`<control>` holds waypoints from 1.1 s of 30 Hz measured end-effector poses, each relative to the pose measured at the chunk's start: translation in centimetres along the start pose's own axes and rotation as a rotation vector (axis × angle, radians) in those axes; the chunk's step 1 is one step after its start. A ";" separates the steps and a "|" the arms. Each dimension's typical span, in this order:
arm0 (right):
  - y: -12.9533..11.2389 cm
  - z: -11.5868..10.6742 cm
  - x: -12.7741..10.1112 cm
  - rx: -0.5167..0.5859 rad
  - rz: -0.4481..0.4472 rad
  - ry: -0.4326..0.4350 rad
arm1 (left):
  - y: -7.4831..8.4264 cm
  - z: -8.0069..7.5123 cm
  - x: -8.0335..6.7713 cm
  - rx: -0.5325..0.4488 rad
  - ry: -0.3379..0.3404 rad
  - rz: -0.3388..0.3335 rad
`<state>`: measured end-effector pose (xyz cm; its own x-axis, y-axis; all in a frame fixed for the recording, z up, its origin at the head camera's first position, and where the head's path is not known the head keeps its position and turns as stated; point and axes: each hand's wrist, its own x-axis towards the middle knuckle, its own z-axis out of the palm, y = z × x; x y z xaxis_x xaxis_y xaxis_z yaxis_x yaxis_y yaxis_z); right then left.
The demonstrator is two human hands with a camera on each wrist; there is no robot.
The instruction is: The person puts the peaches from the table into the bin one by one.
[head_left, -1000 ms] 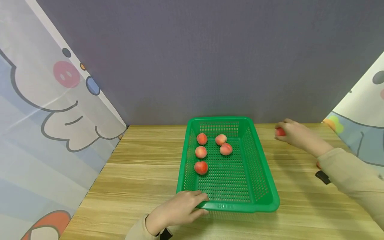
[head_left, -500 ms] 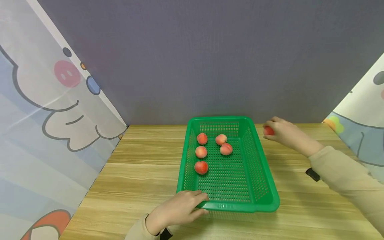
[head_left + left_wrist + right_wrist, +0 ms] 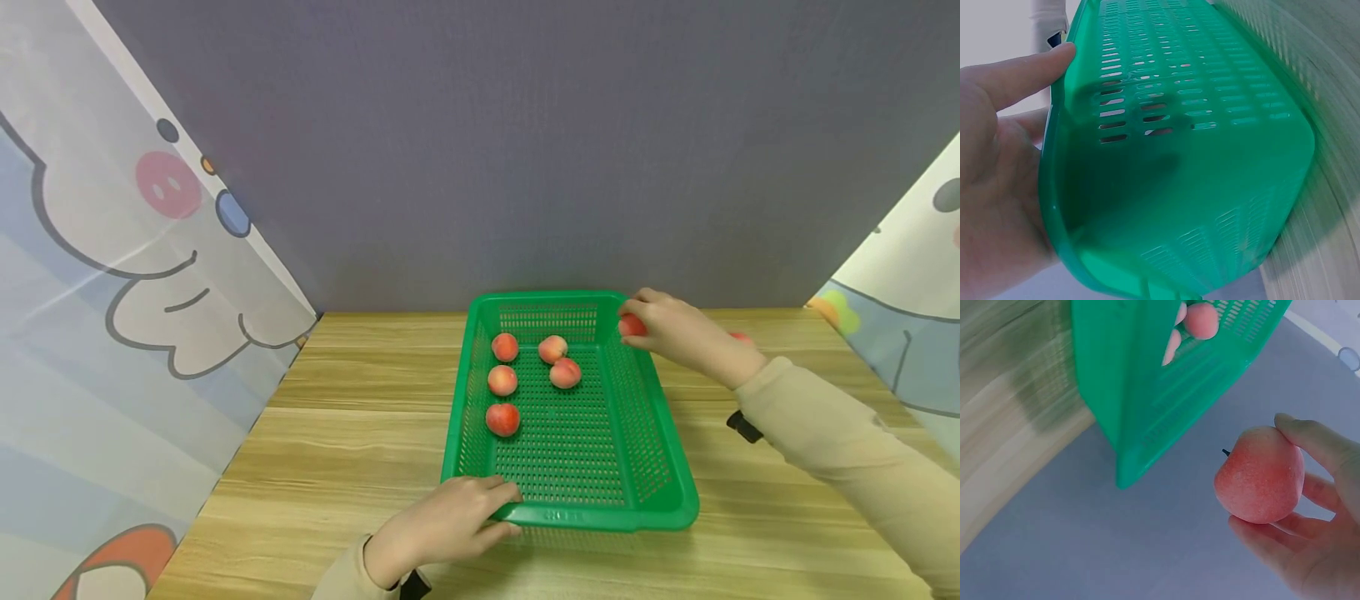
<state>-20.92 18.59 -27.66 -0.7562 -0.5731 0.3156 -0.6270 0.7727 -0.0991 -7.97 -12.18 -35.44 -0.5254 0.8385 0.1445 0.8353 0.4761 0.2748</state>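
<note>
A green plastic basket point(image 3: 660, 467) sits on the wooden table with several peaches point(image 3: 502, 419) lying in its far half. My left hand point(image 3: 504, 510) grips the basket's near rim at the front left corner; in the left wrist view the rim point(image 3: 1060, 187) lies against my palm. My right hand point(image 3: 633, 321) holds one peach point(image 3: 632, 326) above the basket's far right rim. The right wrist view shows that peach point(image 3: 1260, 475) pinched between my fingers point(image 3: 1316, 440), with the basket's corner point(image 3: 1122, 394) just beside it.
One more peach point(image 3: 741, 337) lies on the table behind my right wrist. A grey wall closes off the back, and cartoon-printed curtains point(image 3: 112, 292) hang on both sides. Bare tabletop point(image 3: 345, 417) lies left of the basket.
My right hand has carried the peach leftward from the table's far right to the basket's far right rim. The left hand and the basket have not moved.
</note>
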 end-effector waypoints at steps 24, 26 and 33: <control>-5.1 1.7 3.2 0.054 -0.149 0.024 | 0.1 0.0 0.0 0.009 0.019 0.013; -5.5 1.9 3.4 0.068 -0.152 0.022 | 0.1 0.0 0.0 0.008 0.020 0.013; -7.0 2.2 3.7 0.113 -0.135 -0.073 | 0.1 -0.1 -0.1 0.008 0.017 0.013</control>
<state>-19.71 10.43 -27.87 -0.6726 -0.6913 0.2640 -0.7378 0.6540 -0.1672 -7.87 -12.20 -35.32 -0.5173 0.8400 0.1639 0.8432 0.4674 0.2656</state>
